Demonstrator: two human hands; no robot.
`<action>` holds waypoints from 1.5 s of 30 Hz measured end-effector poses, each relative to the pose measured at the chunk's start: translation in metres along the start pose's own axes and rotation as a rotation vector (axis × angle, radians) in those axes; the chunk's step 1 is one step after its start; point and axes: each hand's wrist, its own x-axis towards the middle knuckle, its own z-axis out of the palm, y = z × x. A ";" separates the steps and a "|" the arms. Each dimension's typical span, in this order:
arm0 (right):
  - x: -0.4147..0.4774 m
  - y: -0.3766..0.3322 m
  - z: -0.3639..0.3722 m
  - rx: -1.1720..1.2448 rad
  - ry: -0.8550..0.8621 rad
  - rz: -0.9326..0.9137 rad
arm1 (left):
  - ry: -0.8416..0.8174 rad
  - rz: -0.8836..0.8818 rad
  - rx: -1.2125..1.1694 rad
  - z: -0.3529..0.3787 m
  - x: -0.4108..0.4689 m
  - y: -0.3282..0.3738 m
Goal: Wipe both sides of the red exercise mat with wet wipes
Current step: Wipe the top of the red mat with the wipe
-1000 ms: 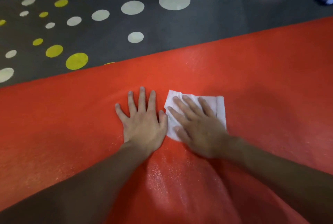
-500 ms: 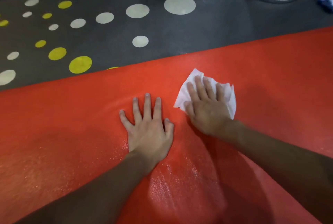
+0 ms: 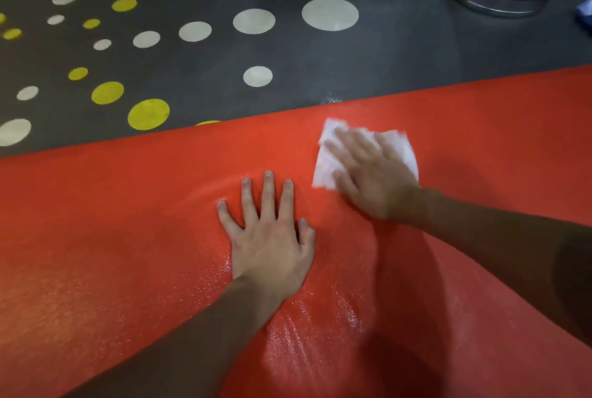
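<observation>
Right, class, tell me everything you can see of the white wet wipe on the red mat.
The wet wipe is a thin white sheet, roughly square, its edges slightly crumpled. It lies flat on the red mat near the far edge. The right hand presses on it with straight fingers, covering its middle; its corners show around the hand. The left hand rests apart from it.

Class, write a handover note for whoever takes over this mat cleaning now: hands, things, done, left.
Left hand flat on the mat, fingers spread.
Right hand presses a white wipe flat on the mat near its far edge.
Done: wet sheen around the left wrist.
Left: dry-looking stretches of this side; the underside is hidden.
</observation>
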 end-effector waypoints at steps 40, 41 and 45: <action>0.031 -0.047 -0.001 0.008 -0.052 0.320 | 0.021 0.331 -0.039 -0.009 0.002 -0.085; 0.031 -0.053 -0.001 0.044 -0.063 0.405 | 0.025 0.342 -0.043 -0.010 0.003 -0.084; -0.008 -0.109 0.004 0.083 -0.080 0.099 | 0.033 0.340 -0.043 -0.011 0.005 -0.087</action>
